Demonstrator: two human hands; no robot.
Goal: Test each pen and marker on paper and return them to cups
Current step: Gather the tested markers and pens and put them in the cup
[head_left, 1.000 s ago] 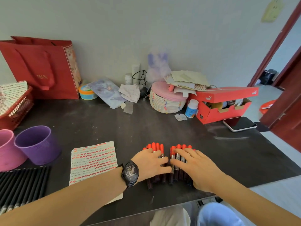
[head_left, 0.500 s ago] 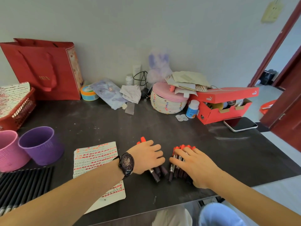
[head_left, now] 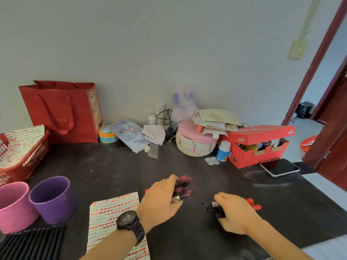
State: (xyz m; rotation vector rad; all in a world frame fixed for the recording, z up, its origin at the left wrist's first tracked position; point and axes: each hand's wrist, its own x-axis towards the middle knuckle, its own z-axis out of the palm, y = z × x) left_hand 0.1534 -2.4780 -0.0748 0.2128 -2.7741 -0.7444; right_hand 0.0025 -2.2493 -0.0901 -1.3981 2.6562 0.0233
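Note:
My left hand [head_left: 159, 201], with a black watch on the wrist, grips a bundle of dark markers [head_left: 183, 188] lifted off the table, their butt ends pointing right and up. My right hand [head_left: 234, 212] grips a second bundle of markers [head_left: 214, 208] with red caps [head_left: 252, 203] sticking out to the right. A sheet of paper [head_left: 114, 218] covered in red test strokes lies left of my left wrist. A purple cup [head_left: 51, 197] and a pink cup [head_left: 14, 205] stand at the near left.
Black pens [head_left: 35, 241] lie in a row below the cups. A red basket [head_left: 20, 156] with marked paper sits at far left, a red gift bag [head_left: 62, 111] behind. A woven basket [head_left: 195, 141], red shoebox [head_left: 259, 145] and phone [head_left: 279, 167] line the back right.
The row of red-capped markers has been split. Each hand closed round its own bundle and lifted it, and the hands have moved apart. The camera tilted upward.

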